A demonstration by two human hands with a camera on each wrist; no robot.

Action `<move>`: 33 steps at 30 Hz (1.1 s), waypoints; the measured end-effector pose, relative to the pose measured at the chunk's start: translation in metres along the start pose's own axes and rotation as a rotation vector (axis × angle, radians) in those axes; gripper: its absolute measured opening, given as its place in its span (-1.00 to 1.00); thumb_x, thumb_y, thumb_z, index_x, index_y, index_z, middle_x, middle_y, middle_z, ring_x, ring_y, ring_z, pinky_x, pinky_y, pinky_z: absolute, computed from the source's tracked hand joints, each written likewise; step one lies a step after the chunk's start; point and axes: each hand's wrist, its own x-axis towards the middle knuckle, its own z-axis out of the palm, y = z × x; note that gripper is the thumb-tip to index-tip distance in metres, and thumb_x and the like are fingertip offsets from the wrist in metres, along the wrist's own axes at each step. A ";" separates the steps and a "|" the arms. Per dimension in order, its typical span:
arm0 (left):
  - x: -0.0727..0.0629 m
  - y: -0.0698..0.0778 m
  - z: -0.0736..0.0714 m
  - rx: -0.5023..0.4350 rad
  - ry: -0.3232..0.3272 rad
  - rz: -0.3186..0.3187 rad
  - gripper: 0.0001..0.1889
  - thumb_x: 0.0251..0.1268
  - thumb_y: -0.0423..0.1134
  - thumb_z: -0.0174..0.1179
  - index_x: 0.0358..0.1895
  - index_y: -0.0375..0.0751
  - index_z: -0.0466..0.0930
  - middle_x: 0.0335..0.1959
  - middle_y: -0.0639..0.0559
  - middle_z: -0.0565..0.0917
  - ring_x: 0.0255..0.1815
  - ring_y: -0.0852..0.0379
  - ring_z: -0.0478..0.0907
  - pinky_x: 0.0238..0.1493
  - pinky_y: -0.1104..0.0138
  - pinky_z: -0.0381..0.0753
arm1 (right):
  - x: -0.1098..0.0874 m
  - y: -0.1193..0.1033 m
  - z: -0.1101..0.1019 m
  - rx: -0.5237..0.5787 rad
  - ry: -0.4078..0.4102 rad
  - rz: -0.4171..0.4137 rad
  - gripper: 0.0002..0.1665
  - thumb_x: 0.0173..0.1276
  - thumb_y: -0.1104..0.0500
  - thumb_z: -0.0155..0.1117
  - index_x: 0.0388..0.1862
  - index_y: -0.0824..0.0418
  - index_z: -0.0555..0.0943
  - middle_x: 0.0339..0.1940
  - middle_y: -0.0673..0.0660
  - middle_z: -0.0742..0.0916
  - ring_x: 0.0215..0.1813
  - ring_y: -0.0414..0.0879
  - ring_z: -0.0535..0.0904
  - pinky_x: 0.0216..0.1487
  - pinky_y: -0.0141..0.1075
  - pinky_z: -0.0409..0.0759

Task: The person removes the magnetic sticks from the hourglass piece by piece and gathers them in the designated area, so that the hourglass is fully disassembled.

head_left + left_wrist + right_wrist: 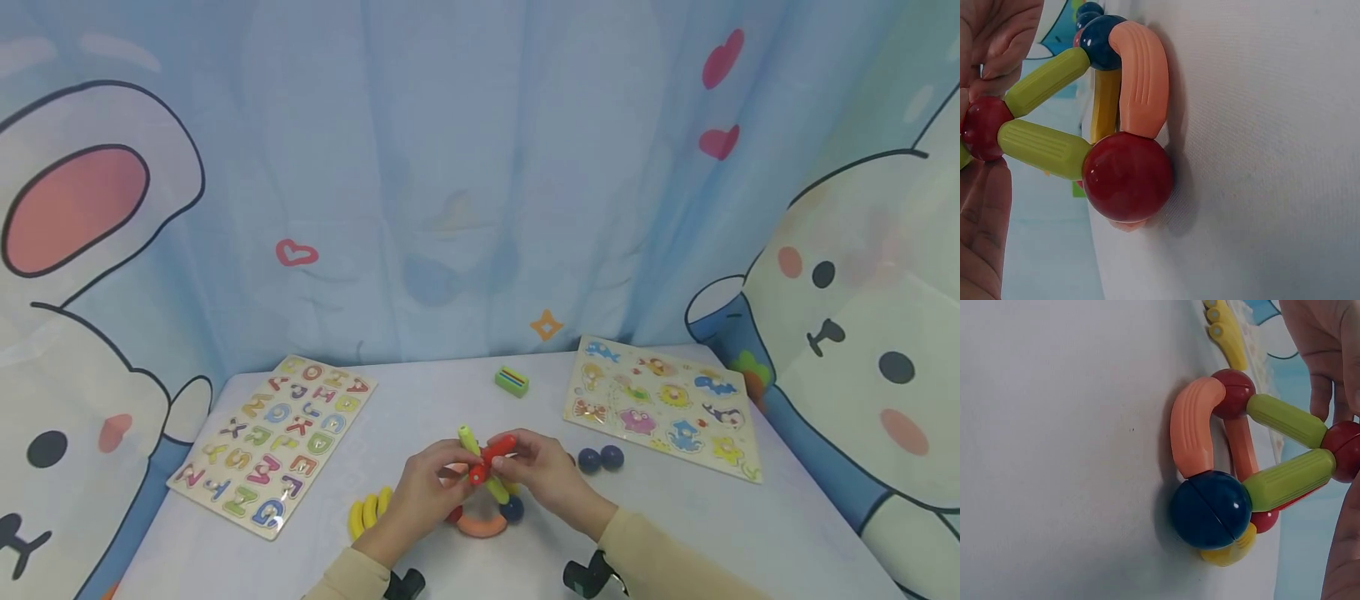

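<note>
Both hands hold the top of a magnetic stick-and-ball structure on the white table. My left hand (pixel 431 483) pinches near its upper red ball (pixel 988 128). With thumb and fingers, my right hand (pixel 551 479) grips it beside a red stick (pixel 499 448). Two yellow-green sticks (pixel 1288 481) slope down from the upper ball, one to a blue ball (pixel 1211 509), one to a lower red ball (pixel 1127 177). A curved orange stick (pixel 481 527) joins those two low on the table. Behind are a yellow stick (pixel 1106 103) and another orange stick (pixel 1241 447). Fingers partly hide the top joint.
Curved yellow sticks (pixel 370 510) lie left of the structure, and dark blue balls (pixel 601 459) right of it. A letter puzzle board (pixel 247 454) lies at left, an animal puzzle board (pixel 652 417) at right. A small green striped block (pixel 512 382) sits near the back edge, before a curtain (pixel 450 167).
</note>
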 end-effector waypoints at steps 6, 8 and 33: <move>0.000 0.000 0.000 0.004 0.004 -0.004 -0.68 0.16 -0.38 0.42 -0.08 0.11 0.71 -0.02 0.31 0.65 0.02 0.23 0.60 -0.04 0.27 0.67 | 0.001 -0.001 0.000 -0.015 -0.010 -0.024 -0.50 0.40 0.11 0.35 0.23 0.30 0.52 0.01 0.12 0.72 0.01 -0.01 0.69 0.06 -0.18 0.65; 0.000 0.000 0.000 0.006 0.003 -0.007 -0.68 0.16 -0.39 0.42 -0.08 0.12 0.71 -0.03 0.31 0.65 0.02 0.23 0.60 -0.04 0.28 0.67 | 0.002 -0.001 -0.001 -0.010 -0.019 -0.034 -0.48 0.42 0.11 0.32 0.26 0.30 0.48 0.03 0.14 0.72 0.01 0.00 0.69 0.07 -0.19 0.65; 0.000 -0.001 0.000 -0.012 -0.012 0.015 -0.70 0.17 -0.37 0.43 -0.05 0.04 0.71 0.04 0.11 0.68 0.03 0.22 0.60 -0.05 0.24 0.68 | -0.059 0.063 -0.110 -0.758 -0.150 0.065 -0.20 0.12 -0.02 0.57 0.35 0.03 0.51 -0.38 -0.10 0.55 -0.35 -0.18 0.47 -0.40 -0.34 0.46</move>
